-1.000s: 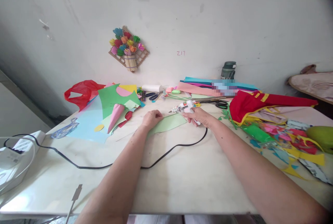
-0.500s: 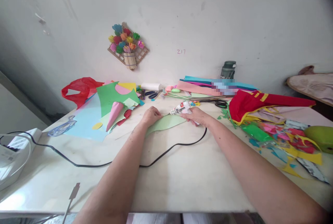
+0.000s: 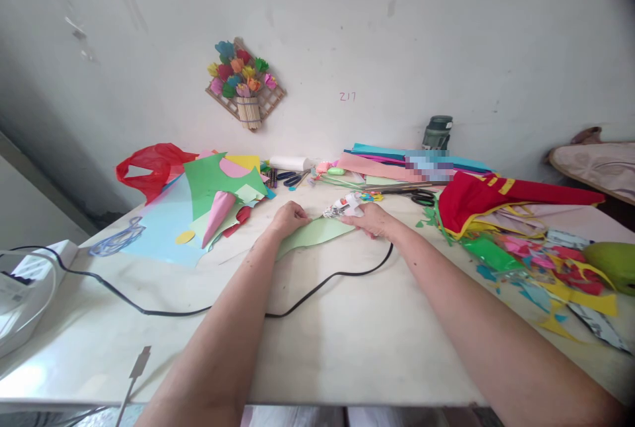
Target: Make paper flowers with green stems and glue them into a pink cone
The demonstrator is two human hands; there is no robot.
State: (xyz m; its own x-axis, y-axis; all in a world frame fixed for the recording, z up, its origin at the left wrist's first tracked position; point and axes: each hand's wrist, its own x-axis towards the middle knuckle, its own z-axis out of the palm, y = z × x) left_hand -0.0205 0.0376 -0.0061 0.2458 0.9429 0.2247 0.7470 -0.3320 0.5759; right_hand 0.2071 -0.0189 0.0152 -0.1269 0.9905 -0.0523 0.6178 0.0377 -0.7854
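A sheet of light green paper (image 3: 317,234) with a curved edge lies between my hands. My left hand (image 3: 292,218) is closed on its left upper edge, fingertips pinched together. My right hand (image 3: 371,219) grips a white glue gun (image 3: 344,205), whose nozzle points left along the paper's upper edge, close to my left fingertips. The gun's handle is mostly covered by my fingers. From beneath that hand a black cord (image 3: 342,274) curves across the table to the left. Left of my hands, a pink paper cone (image 3: 218,217) rests on coloured sheets.
A power strip (image 3: 42,281) stands at the left edge, near a loose USB cable (image 3: 139,362). Behind are scissors (image 3: 423,197), a dark bottle (image 3: 437,133) and stacked paper (image 3: 372,167). Red cloth (image 3: 476,205) and paper scraps (image 3: 560,281) crowd the right. A red bag (image 3: 153,166) lies back left.
Both hands stay in nearly the same place, with the glue gun still at the paper's edge. The whole view has shifted very slightly.
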